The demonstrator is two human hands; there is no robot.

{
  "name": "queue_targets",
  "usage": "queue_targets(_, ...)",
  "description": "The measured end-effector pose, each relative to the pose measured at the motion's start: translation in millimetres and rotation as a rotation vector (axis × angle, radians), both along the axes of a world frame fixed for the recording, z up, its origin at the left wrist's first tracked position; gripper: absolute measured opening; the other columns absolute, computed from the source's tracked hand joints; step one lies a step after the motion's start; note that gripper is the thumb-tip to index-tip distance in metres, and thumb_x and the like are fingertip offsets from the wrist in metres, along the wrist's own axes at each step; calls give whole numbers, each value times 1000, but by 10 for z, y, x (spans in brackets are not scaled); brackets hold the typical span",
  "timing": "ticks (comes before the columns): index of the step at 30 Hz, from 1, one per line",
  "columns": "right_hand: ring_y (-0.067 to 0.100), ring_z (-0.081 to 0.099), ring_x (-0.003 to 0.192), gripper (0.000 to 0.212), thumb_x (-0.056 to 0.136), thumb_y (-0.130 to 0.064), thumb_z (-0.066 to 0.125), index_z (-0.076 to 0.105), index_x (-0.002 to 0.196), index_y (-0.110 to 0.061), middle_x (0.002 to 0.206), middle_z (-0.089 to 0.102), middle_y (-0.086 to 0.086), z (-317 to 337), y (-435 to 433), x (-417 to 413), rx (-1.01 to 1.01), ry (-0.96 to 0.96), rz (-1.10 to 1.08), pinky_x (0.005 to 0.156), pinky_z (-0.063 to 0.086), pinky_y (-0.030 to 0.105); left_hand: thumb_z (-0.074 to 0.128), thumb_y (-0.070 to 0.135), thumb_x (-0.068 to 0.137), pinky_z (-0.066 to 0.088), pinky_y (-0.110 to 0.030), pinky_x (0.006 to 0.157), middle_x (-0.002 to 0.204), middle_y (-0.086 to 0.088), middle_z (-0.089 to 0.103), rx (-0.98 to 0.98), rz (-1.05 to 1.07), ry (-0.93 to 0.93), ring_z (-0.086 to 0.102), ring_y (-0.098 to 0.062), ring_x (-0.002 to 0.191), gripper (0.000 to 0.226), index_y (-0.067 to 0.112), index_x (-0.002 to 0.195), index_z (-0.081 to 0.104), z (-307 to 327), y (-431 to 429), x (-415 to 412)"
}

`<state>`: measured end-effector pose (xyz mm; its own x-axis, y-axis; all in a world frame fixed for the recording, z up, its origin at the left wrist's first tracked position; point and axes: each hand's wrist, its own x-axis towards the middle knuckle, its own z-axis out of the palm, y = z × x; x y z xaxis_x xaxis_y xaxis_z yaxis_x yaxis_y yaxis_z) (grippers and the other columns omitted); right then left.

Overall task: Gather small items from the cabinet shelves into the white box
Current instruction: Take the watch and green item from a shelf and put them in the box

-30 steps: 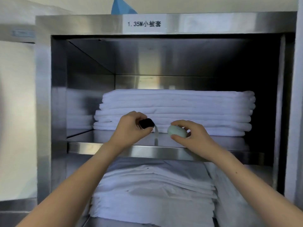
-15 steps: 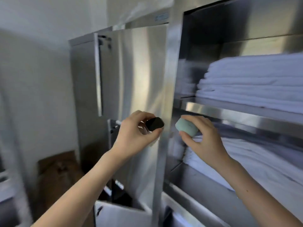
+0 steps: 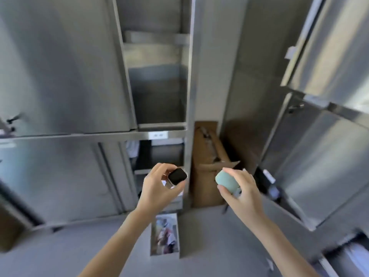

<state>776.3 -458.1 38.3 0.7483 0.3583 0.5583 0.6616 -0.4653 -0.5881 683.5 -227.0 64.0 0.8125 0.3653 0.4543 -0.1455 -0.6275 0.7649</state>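
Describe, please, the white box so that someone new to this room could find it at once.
Find the tall steel cabinets and drop to the grey floor at their foot. Between the person's forearms lies a small open white box holding colourful items. Unlike the brown cardboard carton standing behind it, it is white, low and flat.

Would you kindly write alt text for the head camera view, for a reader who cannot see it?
The left hand pinches a black-faced smartwatch and the right hand grips a pale green case. A white box stands on the floor below, between steel cabinets.
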Motion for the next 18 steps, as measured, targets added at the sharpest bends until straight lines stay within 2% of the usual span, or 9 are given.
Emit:
queue_targets(3, 17, 53, 105, 43, 84, -28, 73, 63, 125, -19, 116, 60, -10, -348, 600, -116, -18, 94, 77, 87, 45, 18, 83, 21, 68, 50, -20, 73, 91, 13, 64, -24, 129, 99, 62, -7, 80, 30, 25, 92, 67, -324, 659, -345)
queue_targets(6, 17, 52, 104, 44, 84, -22, 77, 62, 125, -19, 115, 60, -9, -617, 1049, -154, -38, 149, 109, 87, 47, 24, 84, 19, 68, 52, -23, 75, 90, 12, 65, -38, 208, 167, 63, -7, 81, 29, 25, 92, 67, -565, 1157, -571)
queue_targets(10, 17, 52, 103, 43, 84, -22, 76, 63, 124, -17, 114, 62, -7, -875, 1400, -87, -80, 228, 104, 91, 39, 13, 83, 17, 69, 52, -22, 74, 93, 12, 65, -107, 256, 255, 64, -6, 82, 30, 27, 93, 67, -820, 1533, -615)
queue_targets(14, 20, 53, 105, 43, 83, -15, 78, 63, 124, -15, 113, 63, -4, -1148, 1595, 131, -126, 296, 102, 95, 33, 9, 83, 14, 69, 46, -8, 72, 94, 14, 64, -136, 257, 327, 61, -1, 85, 34, 27, 96, 66, -1171, 1696, -411)
queue_targets(18, 19, 52, 108, 42, 83, -14, 77, 64, 123, -14, 113, 62, -4, -1605, 1753, 513, -145, 376, 100, 96, 30, 5, 84, 18, 69, 43, -4, 75, 101, 12, 62, -149, 286, 394, 61, 1, 87, 44, 22, 109, 65, -1636, 1806, -35)
